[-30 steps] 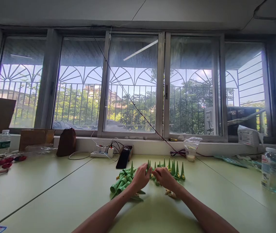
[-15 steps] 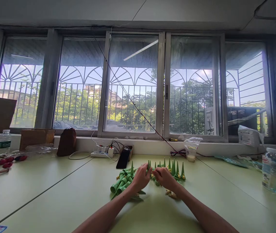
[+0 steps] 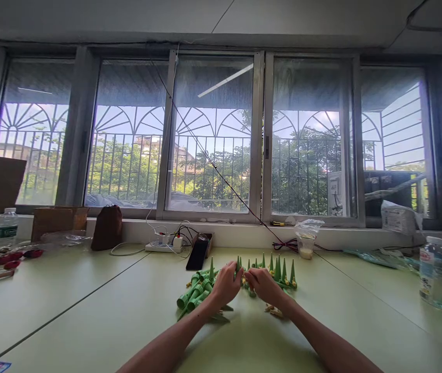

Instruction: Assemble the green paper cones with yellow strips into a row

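My left hand [image 3: 226, 282] is closed around a green plastic spike [image 3: 238, 263], whose pointed tip shows above the fingers. Close against it, my right hand [image 3: 262, 282] has its fingertips pinched together; what they hold is too small and hidden to make out. A heap of green spikes with hollow round ends [image 3: 193, 296] lies beside my left hand. Several green spikes [image 3: 278, 268] stand point-up behind and to the right of my right hand, with small yellowish parts at their bases. Under my right wrist lie more small yellowish pieces [image 3: 275, 311].
At the back of the pale green table [image 3: 100, 321] are a black phone [image 3: 197, 255], a power strip [image 3: 164, 247] and a bagged cup [image 3: 306, 243]. A brown pouch [image 3: 106, 228] stands left, a clear bottle [image 3: 436, 274] right. Windows rise behind.
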Demonstrator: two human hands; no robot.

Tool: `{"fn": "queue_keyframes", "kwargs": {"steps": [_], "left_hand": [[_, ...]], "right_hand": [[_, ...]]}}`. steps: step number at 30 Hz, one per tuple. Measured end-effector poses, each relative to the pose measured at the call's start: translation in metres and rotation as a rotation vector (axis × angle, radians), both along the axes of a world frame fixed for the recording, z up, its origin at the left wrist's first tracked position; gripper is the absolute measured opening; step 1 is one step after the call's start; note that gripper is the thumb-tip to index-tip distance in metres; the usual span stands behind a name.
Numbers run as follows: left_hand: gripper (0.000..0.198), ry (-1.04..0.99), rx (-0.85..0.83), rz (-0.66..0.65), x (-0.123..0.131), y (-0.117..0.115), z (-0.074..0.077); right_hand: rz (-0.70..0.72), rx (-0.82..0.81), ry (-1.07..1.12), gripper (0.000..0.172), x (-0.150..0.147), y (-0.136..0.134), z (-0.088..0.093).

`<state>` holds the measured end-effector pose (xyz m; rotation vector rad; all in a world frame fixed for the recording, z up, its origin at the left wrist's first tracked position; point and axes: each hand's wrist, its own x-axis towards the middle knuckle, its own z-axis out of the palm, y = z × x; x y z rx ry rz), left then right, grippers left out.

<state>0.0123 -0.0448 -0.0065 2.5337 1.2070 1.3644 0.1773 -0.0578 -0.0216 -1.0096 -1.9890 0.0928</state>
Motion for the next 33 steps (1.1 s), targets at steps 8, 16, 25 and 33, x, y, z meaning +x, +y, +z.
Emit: {"fn": "queue_keyframes", "kwargs": {"steps": [8,16,25,33], "left_hand": [[0.021,-0.014,-0.003,0.034,0.0013,0.0015,0.0009],[0.021,0.005,0.015,0.027,0.0009,0.0005,-0.0007],[0.024,-0.029,-0.008,0.022,-0.0001,0.0019,-0.001],[0.024,0.004,0.005,0.028,0.0005,0.0025,-0.0024]], "right_hand": [[0.074,0.007,0.052,0.01,-0.0035,-0.0108,0.0071],[0.002,-0.011,0.011,0.029,-0.0012,-0.0037,0.002],[0.084,0.009,0.051,0.011,-0.0037,-0.0084,0.0036],[-0.012,-0.013,-0.028,0.035,-0.0026,-0.0025,-0.0006]]}}
